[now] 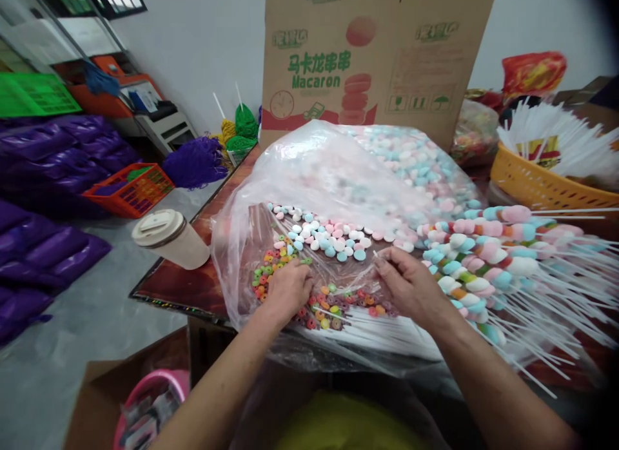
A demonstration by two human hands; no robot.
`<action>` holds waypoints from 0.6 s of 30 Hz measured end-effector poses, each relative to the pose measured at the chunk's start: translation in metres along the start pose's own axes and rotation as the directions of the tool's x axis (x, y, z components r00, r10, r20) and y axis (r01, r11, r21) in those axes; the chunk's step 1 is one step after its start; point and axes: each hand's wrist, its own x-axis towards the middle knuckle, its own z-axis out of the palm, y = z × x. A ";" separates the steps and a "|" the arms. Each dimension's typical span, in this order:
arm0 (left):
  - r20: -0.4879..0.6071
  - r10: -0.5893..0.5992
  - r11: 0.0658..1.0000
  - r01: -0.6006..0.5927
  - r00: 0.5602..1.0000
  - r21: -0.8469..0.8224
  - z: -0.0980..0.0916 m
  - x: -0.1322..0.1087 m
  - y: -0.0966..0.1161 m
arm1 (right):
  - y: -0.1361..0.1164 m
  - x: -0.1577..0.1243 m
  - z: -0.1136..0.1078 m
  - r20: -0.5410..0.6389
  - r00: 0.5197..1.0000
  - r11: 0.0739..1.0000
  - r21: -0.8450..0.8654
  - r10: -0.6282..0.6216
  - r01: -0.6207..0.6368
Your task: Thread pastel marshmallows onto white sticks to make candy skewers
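My left hand is among small colourful ring-shaped candies, its fingers curled together; what they hold, if anything, is hidden. My right hand pinches a thin white stick between thumb and fingers. Behind both hands lies a loose spread of pink, white and blue candies on clear plastic. More ring candies sit between my hands, beside a bunch of white sticks near the table's front edge. To the right, finished candy skewers are piled with their bare sticks pointing right.
A large clear bag of candies covers the table's middle, with a cardboard box behind it. A lidded cup stands at the left edge. A yellow basket holding white sticks is at right. A pink bucket sits below.
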 end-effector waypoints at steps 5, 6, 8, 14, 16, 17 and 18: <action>-0.151 0.209 0.961 -0.232 0.966 -0.153 -0.009 -0.021 0.012 | 0.003 0.019 0.014 0.063 0.998 0.986 -0.163 -0.013 0.023; -0.162 0.232 0.957 -0.255 0.959 -0.141 -0.008 -0.023 0.016 | 0.001 0.022 0.016 0.080 0.997 0.984 -0.174 -0.019 0.033; -0.141 0.217 0.968 -0.231 0.966 -0.097 -0.004 -0.025 0.018 | 0.000 0.025 0.019 0.116 0.993 0.986 -0.161 -0.017 0.036; -0.064 0.303 0.938 -0.310 0.951 -0.158 0.006 -0.037 0.009 | 0.005 0.016 0.025 0.304 0.953 0.968 -0.238 0.000 0.076; -0.064 0.405 0.894 -0.409 0.912 -0.183 0.002 -0.037 0.009 | 0.002 0.018 0.021 0.310 0.950 0.954 -0.274 -0.031 0.121; -0.065 0.429 0.880 -0.433 0.901 -0.194 -0.002 -0.034 0.010 | -0.001 0.022 0.018 0.287 0.957 0.943 -0.305 -0.040 0.131; -0.069 0.417 0.884 -0.422 0.906 -0.200 -0.005 -0.027 0.009 | -0.004 0.027 0.015 0.255 0.966 0.925 -0.358 -0.035 0.129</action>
